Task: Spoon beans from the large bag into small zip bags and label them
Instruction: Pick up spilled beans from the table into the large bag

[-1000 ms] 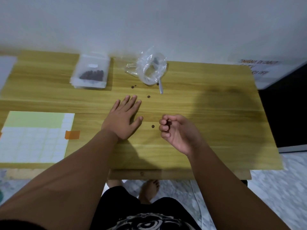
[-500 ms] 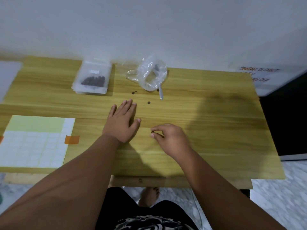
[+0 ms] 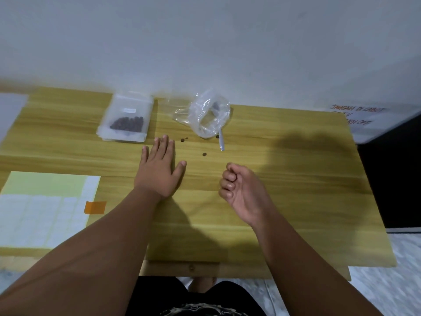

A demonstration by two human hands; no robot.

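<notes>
Wood-grain worktop [image 3: 273, 213] is running from the person's lap out to a plain white wall. Nearest, at the left edge, a label sheet [image 3: 45, 213] is lying flat with an orange tab [image 3: 95, 207] at its corner. Just past it the left hand [image 3: 159, 172] is resting palm down on the wood with its fingers straight and holding nothing. The right hand [image 3: 241, 190] is hovering beside it, fingers [image 3: 227, 179] curled into a loose fist; I cannot tell whether anything is inside.

Beyond the hands, a few loose beans [image 3: 204, 154] are lying scattered, near the spoon [image 3: 221, 143], which is poking out of the large bag [image 3: 209, 119]. That bag is looking nearly empty to me.

Farther left, a small zip bag [image 3: 126, 120] is sitting filled, apparently labelled, atop what seem to be more bags. So I am judging the spooning mostly done, with the strays waiting to be gathered and any remaining bags to be filled.
</notes>
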